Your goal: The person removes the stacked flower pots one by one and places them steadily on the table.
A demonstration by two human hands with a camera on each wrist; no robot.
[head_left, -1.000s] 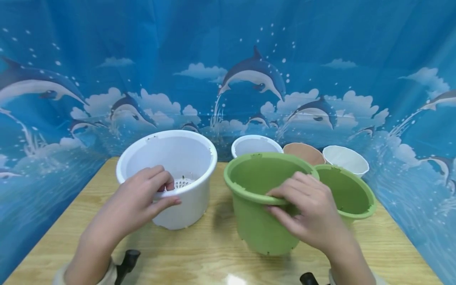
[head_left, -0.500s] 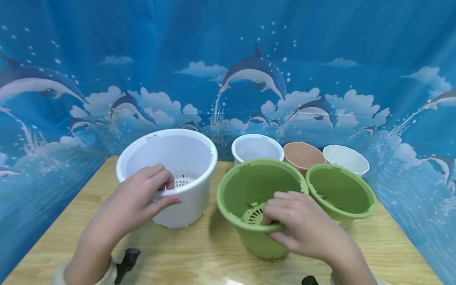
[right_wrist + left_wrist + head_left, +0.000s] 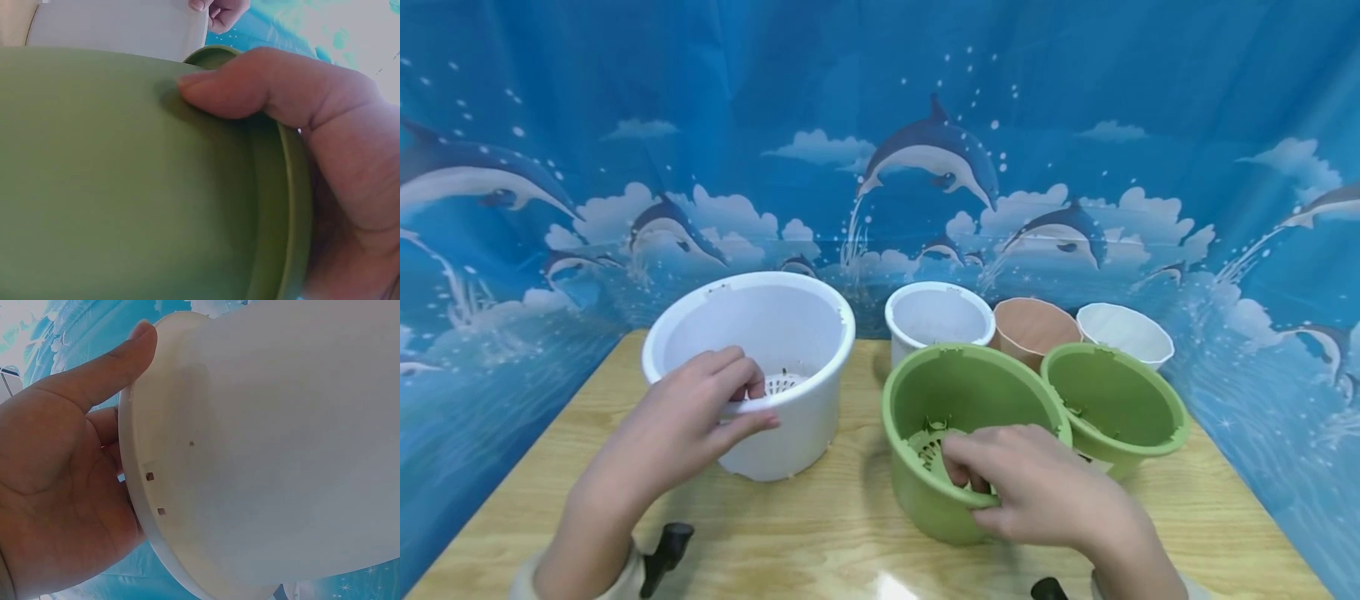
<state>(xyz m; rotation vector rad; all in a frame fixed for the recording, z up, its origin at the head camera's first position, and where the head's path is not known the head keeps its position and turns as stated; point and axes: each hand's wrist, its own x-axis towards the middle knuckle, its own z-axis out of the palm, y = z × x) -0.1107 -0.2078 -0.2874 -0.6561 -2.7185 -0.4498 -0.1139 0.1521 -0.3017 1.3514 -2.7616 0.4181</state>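
My left hand (image 3: 700, 408) grips the near rim of a large white plastic pot (image 3: 805, 433), fingers inside and thumb outside. In the left wrist view the thumb presses the outer side of the white pot (image 3: 281, 444), which has small square holes below its rim. My right hand (image 3: 1022, 483) holds the near rim of a green plastic pot (image 3: 925, 500) with a slotted bottom. Its fingers curl over into the pot, while the thumb lies on the outer wall of the green pot (image 3: 125, 175) in the right wrist view.
Close at the green pot's right stands a second green pot (image 3: 1120, 400). Behind are a smaller white pot (image 3: 940, 317), a brown pot (image 3: 1037, 329) and a white faceted pot (image 3: 1127, 333). All are on a wooden table (image 3: 805, 542) before a blue dolphin curtain (image 3: 737, 125).
My right hand has lowered the green pot, which shifted left, then back right, beside the second green pot. The left hand and large white pot have stayed in place.
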